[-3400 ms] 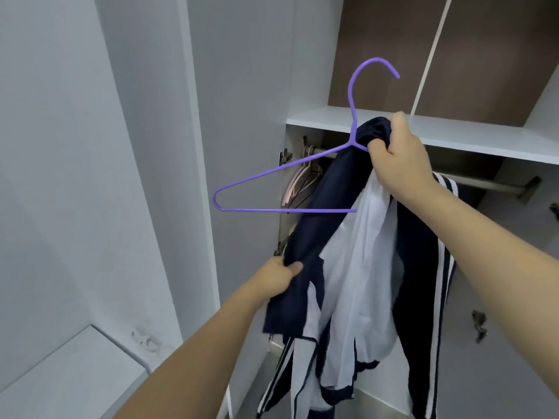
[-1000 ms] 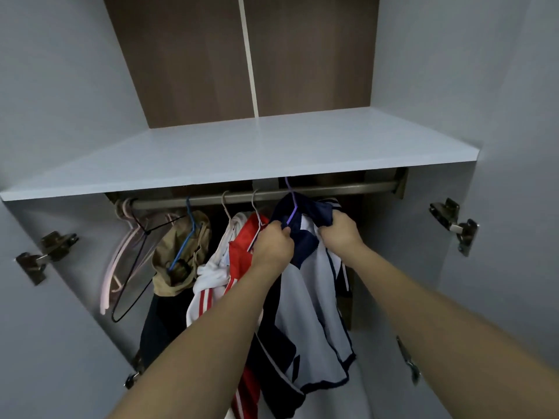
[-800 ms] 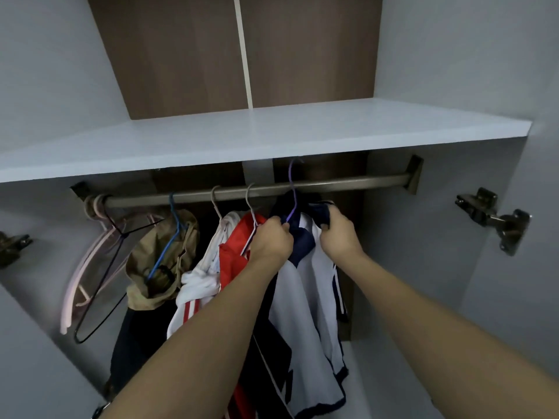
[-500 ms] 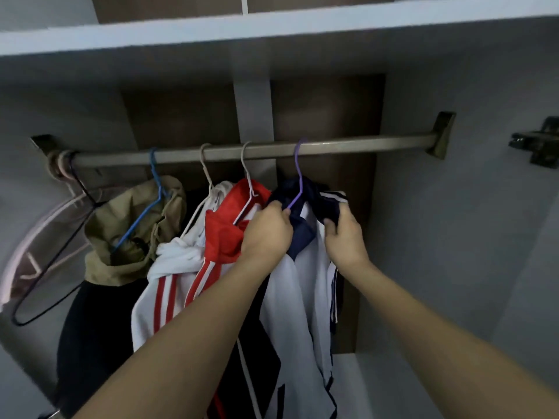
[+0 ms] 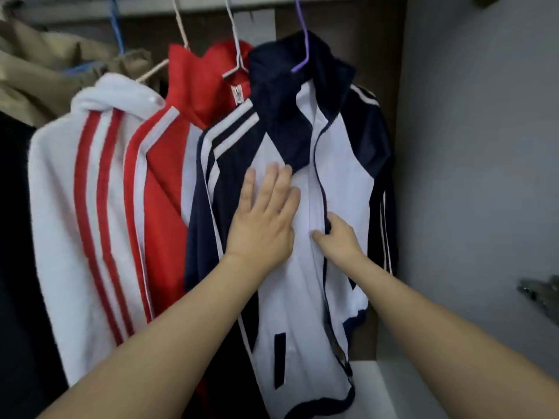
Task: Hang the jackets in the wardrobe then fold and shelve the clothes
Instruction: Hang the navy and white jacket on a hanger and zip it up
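Note:
A navy and white track jacket (image 5: 341, 164) hangs on a purple hanger (image 5: 302, 40) at the right end of the row in the wardrobe. My left hand (image 5: 263, 219) lies flat with straight fingers on the jacket's white front panel. My right hand (image 5: 338, 237) pinches the jacket's front edge by the zip, thumb on the white cloth and fingers tucked behind it. Left of it hang a red and white jacket (image 5: 169, 140) and a white jacket with red stripes (image 5: 90, 176).
A beige garment (image 5: 39, 74) on a blue hanger (image 5: 116, 31) hangs at the far left above dark cloth. The grey wardrobe side wall (image 5: 478, 146) stands close on the right, with a metal hinge (image 5: 541, 291). A white ledge (image 5: 375, 385) lies below the jacket.
Both hands have dropped from the jacket's collar to its chest. The left hand has let go and now lies flat. The view has tilted down, so the rail is out of sight.

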Motion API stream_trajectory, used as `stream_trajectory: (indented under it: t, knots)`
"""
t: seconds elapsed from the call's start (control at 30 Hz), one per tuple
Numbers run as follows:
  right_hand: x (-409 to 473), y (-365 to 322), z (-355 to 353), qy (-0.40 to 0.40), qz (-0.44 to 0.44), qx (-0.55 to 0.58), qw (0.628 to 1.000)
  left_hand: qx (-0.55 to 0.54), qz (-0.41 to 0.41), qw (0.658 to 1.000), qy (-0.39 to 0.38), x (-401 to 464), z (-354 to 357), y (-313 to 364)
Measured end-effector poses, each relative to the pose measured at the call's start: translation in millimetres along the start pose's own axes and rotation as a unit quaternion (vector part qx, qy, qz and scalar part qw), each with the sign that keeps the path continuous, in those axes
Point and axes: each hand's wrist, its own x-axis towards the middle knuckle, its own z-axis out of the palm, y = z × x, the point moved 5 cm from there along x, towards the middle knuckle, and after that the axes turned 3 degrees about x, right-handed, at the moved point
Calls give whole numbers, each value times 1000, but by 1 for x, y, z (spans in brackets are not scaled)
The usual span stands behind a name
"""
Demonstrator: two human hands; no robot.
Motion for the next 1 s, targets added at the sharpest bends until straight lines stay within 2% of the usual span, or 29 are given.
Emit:
stream_trajectory:
  t: [0.1, 0.23, 0.37, 0.5, 0.57, 0.6, 0.63, 0.67, 0.77, 0.8, 0.83, 0.93, 1.0]
  knots:
    - [-20, 54, 26, -12, 16, 6, 1000, 12, 63, 996, -64, -50, 30, 43]
    - [-48, 130, 54, -47, 71, -12, 996, -40, 64, 992, -103, -105, 62, 81]
    - [-86, 188, 66, -41, 146, 78, 985, -66, 86, 984, -144, -170, 86, 117]
    - [-126, 231, 78, -23, 276, 216, 936, -112, 50, 973, -195, -220, 98, 152]
    - [-145, 238, 75, -9, 339, 252, 906, -200, -1, 939, -281, -246, 107, 172]
    - [-153, 238, 72, -8, 360, 262, 895, -265, -55, 896, -352, -259, 113, 182]
    - [-160, 235, 68, -13, 373, 268, 888, -340, -122, 831, -424, -274, 118, 192]
    - [-166, 235, 64, -20, 385, 276, 881, -412, -192, 748, -484, -289, 124, 205]
    - [-190, 230, 52, -65, 423, 280, 859, -561, -367, 444, -594, -325, 123, 243]
    - [-198, 227, 50, -85, 431, 290, 851, -586, -402, 370, -598, -332, 121, 255]
    - [-206, 225, 47, -92, 438, 302, 842, -611, -442, 318, -576, -336, 121, 264]
    - [-225, 225, 28, -59, 445, 348, 823, -680, -557, 195, -436, -337, 121, 281]
    - [-235, 225, 15, -36, 437, 413, 798, -710, -586, 147, -362, -335, 118, 282]
